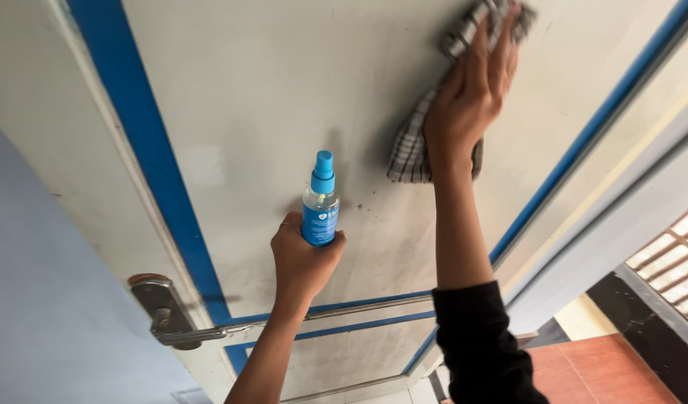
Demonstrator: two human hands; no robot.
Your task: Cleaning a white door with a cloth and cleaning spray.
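My left hand grips a small spray bottle with a blue cap and blue label, held upright close to the white door panel. Higher up, my right hand presses a grey checked cloth flat against the same panel; part of the cloth hangs below the palm and part sticks out above the fingers. Dark smudges mark the panel between the bottle and the cloth. The right arm wears a black sleeve.
The door has blue trim strips around its panels. A metal lever handle sits at the lower left edge. A blue wall lies to the left. At lower right are red floor tiles and a window grille.
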